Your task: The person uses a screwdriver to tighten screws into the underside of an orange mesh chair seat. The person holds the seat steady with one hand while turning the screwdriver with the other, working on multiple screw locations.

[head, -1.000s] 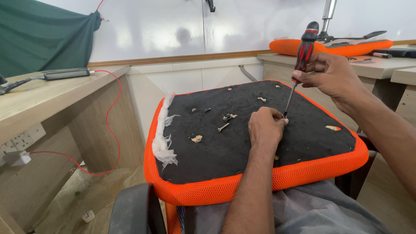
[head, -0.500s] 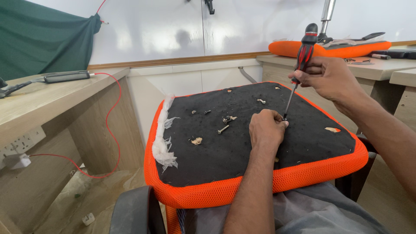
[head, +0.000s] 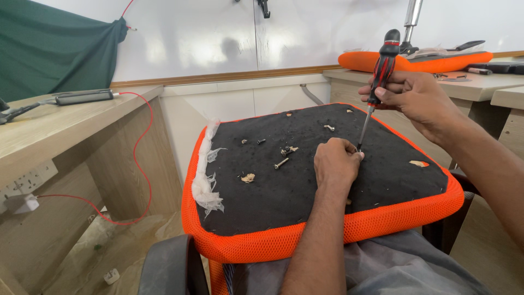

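Our right hand (head: 417,101) grips the screwdriver (head: 377,82) by its red and black handle, tip down on the black underside of the orange seat cushion (head: 273,202) resting on our lap. Our left hand (head: 335,164) is curled closed beside the tip, with loose screws (head: 281,163) nearby.

I see the seat cushion (head: 273,218) lying across the lap, underside up, with my left hand (head: 335,164) resting on its middle and my right hand (head: 417,101) above and behind it, holding the screwdriver (head: 376,82) tip-down beside the left fingers. Loose screws (head: 281,163) lie left of that hand, a desk (head: 49,125) stands further left, and another cushion (head: 415,60) sits on the table behind right.
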